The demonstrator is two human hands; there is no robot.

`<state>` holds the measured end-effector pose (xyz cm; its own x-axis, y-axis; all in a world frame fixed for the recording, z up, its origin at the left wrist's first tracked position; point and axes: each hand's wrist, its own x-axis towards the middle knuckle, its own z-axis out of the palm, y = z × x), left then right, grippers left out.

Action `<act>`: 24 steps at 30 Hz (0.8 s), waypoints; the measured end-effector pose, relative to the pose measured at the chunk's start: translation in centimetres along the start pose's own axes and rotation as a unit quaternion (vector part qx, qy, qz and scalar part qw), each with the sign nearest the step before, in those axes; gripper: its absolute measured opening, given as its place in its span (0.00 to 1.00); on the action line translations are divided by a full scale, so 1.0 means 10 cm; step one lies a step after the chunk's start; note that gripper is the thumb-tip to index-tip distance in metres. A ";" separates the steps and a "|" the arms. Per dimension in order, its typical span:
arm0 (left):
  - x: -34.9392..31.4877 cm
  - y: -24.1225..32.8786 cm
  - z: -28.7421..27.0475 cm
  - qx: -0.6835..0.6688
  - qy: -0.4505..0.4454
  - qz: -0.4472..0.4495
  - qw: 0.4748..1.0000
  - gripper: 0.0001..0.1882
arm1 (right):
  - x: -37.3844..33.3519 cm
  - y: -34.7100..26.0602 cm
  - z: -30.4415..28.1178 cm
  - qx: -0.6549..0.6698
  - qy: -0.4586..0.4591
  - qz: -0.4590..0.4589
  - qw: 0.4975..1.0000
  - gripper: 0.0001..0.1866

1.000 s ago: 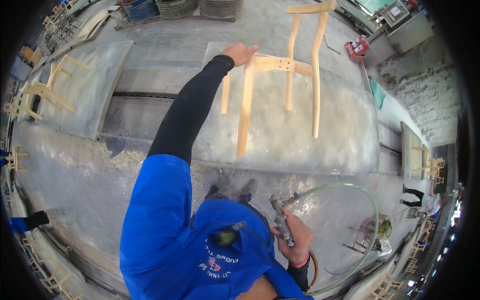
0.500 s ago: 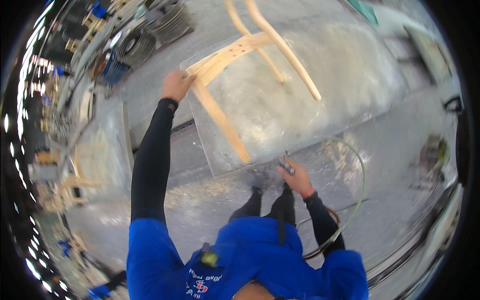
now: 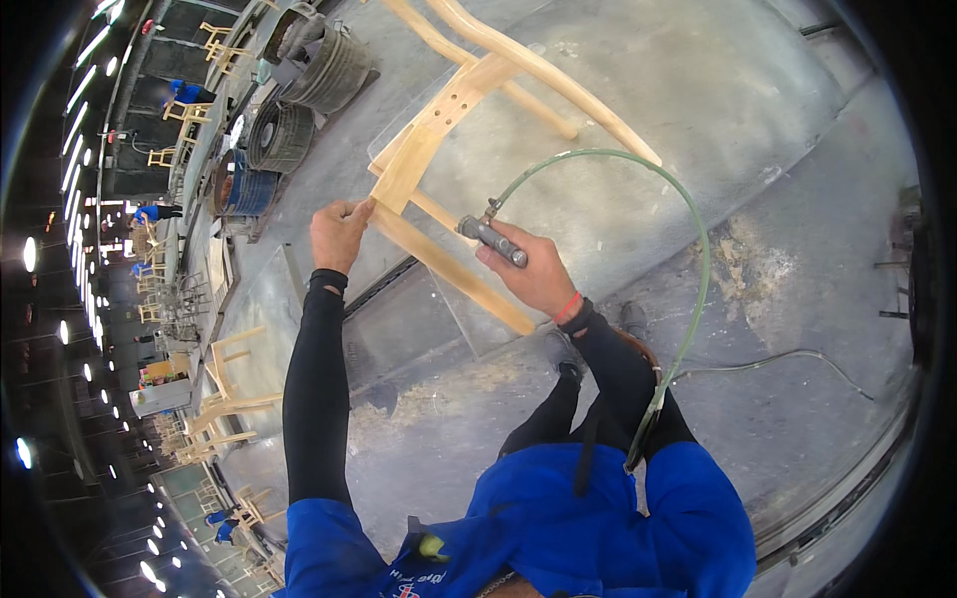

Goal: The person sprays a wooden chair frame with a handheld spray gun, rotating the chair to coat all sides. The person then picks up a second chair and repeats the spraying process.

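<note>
A pale wooden chair frame (image 3: pixel 427 149) with a curved rail, several dark holes in its seat-side piece and long legs lies tilted over a grey, dusty work surface (image 3: pixel 718 90). At its near left corner my left hand (image 3: pixel 339 236) is closed, with thumb and fingers pinching the wood. My right hand (image 3: pixel 538 274) is wrapped round a small grey cylindrical air tool (image 3: pixel 493 241), held just above and beside the frame's near leg. From the tool's fitting a green air hose (image 3: pixel 701 224) arcs right and back down to my waist. Whether the tool's tip touches wood cannot be told.
Metal drums (image 3: pixel 327 65) and a blue drum (image 3: pixel 244 187) stand at the upper left. More wooden chair frames (image 3: pixel 234 404) sit on another surface at left. Co-workers in blue (image 3: pixel 186 92) are far left. Wood dust (image 3: pixel 743 264) and a thin hose (image 3: pixel 788 357) lie on the floor.
My right hand has risen from low by my legs to the chair frame, carrying the air tool and hose. My left hand still holds the frame's corner. The whole view has shifted.
</note>
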<state>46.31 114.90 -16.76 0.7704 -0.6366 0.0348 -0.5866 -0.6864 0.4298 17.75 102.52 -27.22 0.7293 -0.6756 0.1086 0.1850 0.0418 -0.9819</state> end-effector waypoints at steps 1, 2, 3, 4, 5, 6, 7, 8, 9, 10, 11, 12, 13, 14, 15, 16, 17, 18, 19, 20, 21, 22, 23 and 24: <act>0.01 0.01 0.00 -0.003 -0.002 -0.003 1.000 0.20 | 0.06 0.05 0.01 0.001 0.004 -0.004 1.000 0.25; 0.01 0.02 0.00 -0.007 -0.005 -0.006 1.000 0.21 | 0.11 0.12 0.02 0.001 0.008 -0.005 1.000 0.25; 0.02 0.02 0.00 -0.013 -0.009 -0.008 1.000 0.21 | 0.13 0.21 0.01 -0.010 0.001 0.017 1.000 0.23; 0.03 0.03 0.01 -0.015 -0.009 -0.011 1.000 0.21 | 0.14 0.32 -0.02 -0.020 -0.007 0.041 0.999 0.22; 0.04 0.03 0.01 -0.019 -0.011 -0.012 1.000 0.21 | 0.13 0.43 -0.05 -0.032 -0.015 0.064 0.997 0.20; 0.05 0.03 0.02 -0.020 -0.012 -0.016 1.000 0.21 | 0.09 0.55 -0.09 -0.050 -0.028 0.090 0.994 0.19; 0.06 0.03 0.03 -0.042 -0.013 -0.011 0.999 0.21 | 0.04 0.67 -0.13 -0.069 -0.041 0.116 0.990 0.18; 0.07 0.03 0.04 -0.061 -0.013 -0.009 0.998 0.21 | 0.00 0.79 -0.18 -0.086 -0.054 0.140 0.985 0.17; 0.08 0.02 0.06 -0.087 -0.015 0.002 0.996 0.21 | -0.06 0.90 -0.22 -0.103 -0.047 0.136 0.984 0.16; 0.09 0.02 0.07 -0.082 -0.013 -0.008 0.997 0.20 | -0.15 0.99 -0.24 -0.118 -0.041 0.129 0.984 0.15; 0.11 0.02 0.08 -0.083 -0.013 -0.008 0.996 0.20 | -0.22 1.06 -0.27 -0.141 -0.037 0.150 0.978 0.15; 0.13 0.01 0.09 -0.088 -0.013 -0.007 0.996 0.19 | -0.28 1.10 -0.30 -0.137 -0.035 0.121 0.983 0.15; 0.15 0.02 0.11 -0.091 -0.012 -0.008 0.996 0.19 | -0.32 1.12 -0.33 -0.141 -0.036 0.120 0.982 0.15; 0.17 0.02 0.12 -0.097 -0.011 -0.007 0.995 0.19 | -0.33 1.12 -0.34 -0.153 -0.039 0.146 0.976 0.15; 0.19 0.03 0.14 -0.103 -0.010 -0.006 0.995 0.20 | -0.33 1.09 -0.36 -0.146 -0.036 0.111 0.982 0.16; 0.19 0.05 0.16 -0.096 -0.009 -0.009 0.995 0.20 | -0.32 1.04 -0.37 -0.147 -0.035 0.103 0.983 0.17; 0.20 0.06 0.16 -0.089 -0.009 -0.011 0.996 0.20 | -0.31 0.97 -0.37 -0.148 -0.032 0.095 0.984 0.17; 0.22 0.09 0.18 -0.085 -0.010 -0.010 0.996 0.20 | -0.28 0.89 -0.38 -0.128 -0.033 0.092 0.987 0.19; 0.23 0.11 0.18 -0.063 -0.008 -0.012 0.998 0.19 | -0.26 0.79 -0.38 -0.108 -0.032 0.088 0.990 0.21; 0.24 0.13 0.18 -0.046 -0.008 -0.011 0.999 0.19 | -0.23 0.70 -0.37 -0.080 -0.029 0.064 0.994 0.23; 0.24 0.14 0.18 -0.034 -0.006 -0.001 0.999 0.19 | -0.22 0.62 -0.37 -0.084 -0.027 0.071 0.994 0.23; 0.25 0.16 0.19 -0.021 -0.001 -0.003 1.000 0.19 | -0.22 0.53 -0.37 -0.082 -0.022 0.058 0.995 0.24; 0.26 0.18 0.19 -0.014 0.004 0.004 1.000 0.19 | -0.22 0.45 -0.40 -0.075 -0.015 0.031 0.997 0.24; 0.27 0.19 0.20 -0.008 0.009 0.007 1.000 0.18 | -0.24 0.38 -0.44 -0.090 -0.009 0.040 0.995 0.24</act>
<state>46.77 111.19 -17.66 0.7664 -0.6398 0.0572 -0.5936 -0.6713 0.4438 13.80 101.02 -31.94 0.7486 -0.6623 0.0296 0.0055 -0.0385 -0.9992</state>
